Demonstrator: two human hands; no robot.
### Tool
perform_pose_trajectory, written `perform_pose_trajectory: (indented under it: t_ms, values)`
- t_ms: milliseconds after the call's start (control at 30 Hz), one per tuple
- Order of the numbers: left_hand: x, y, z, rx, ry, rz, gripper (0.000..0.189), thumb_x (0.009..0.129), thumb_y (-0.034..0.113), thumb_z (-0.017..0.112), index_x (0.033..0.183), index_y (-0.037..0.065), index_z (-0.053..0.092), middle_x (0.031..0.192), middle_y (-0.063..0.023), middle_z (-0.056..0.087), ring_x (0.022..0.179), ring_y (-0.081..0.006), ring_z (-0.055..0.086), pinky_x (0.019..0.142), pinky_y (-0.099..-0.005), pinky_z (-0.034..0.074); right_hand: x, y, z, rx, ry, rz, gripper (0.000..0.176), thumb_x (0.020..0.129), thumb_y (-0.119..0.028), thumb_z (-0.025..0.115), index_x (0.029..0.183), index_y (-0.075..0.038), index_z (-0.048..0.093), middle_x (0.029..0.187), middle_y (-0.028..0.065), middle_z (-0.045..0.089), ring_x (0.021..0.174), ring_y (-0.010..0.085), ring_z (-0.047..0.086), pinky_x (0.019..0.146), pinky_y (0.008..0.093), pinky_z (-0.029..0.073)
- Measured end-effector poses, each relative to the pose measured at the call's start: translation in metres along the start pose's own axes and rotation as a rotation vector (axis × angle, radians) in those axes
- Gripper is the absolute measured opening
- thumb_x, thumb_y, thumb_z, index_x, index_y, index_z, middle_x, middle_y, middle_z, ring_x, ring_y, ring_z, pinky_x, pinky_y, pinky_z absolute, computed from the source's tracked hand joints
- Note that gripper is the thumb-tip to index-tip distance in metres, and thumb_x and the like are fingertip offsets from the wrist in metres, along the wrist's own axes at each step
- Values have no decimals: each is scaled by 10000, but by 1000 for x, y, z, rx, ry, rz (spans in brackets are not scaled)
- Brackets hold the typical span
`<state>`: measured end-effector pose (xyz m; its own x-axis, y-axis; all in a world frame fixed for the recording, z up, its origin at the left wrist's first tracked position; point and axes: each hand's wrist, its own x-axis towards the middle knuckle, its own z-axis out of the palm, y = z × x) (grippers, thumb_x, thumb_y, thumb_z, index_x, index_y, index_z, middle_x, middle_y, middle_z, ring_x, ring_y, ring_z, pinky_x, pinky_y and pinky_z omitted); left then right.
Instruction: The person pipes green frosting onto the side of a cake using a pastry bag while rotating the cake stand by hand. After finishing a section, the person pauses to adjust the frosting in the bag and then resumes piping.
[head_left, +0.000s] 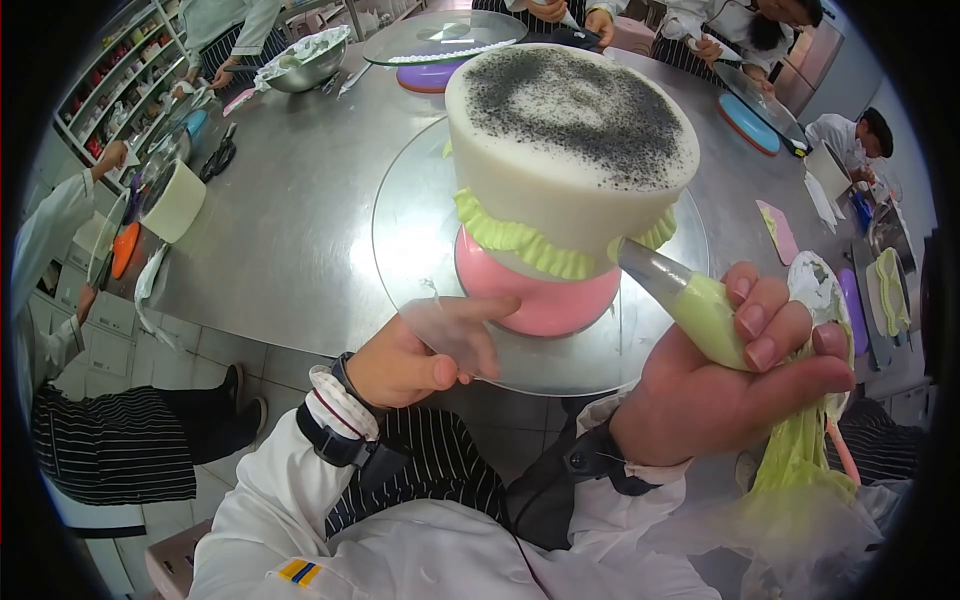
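Observation:
A round white cake [575,215] with black specks on top stands on a glass turntable [410,220] with a pink base [540,285]. Pale green ruffled cream [520,240] runs round its lower side. My right hand [740,365] is wrapped round a piping bag [705,320] of green cream. The bag's metal nozzle [650,270] points at the cake's lower edge, at the ruffle. My left hand [425,345] is at the near left rim of the turntable, fingers extended, one over the pink base; a translucent patch partly veils them.
A metal bowl of white cream [305,65] and another glass turntable [445,38] stand at the back. A white cake form [172,200] is on the left. A pink scraper [777,233] lies at right. Several people in white coats work around the steel table [290,240].

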<state>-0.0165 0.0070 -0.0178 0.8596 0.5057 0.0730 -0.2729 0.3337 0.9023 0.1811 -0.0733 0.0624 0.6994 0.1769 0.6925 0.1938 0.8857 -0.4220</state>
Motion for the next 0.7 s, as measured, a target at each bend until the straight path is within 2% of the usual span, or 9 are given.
perform_pose_trajectory:
  t_ms: [700]
  values:
    - [-1, 2, 1, -44, 7, -3, 817, 727, 455, 733, 1318, -21, 429, 850, -41, 623, 750, -97, 526, 666, -209, 398, 0, 0, 1, -8, 23, 4, 274, 923, -453, 465, 898, -182, 497, 575, -77, 361, 609, 76, 398, 701, 289, 376]
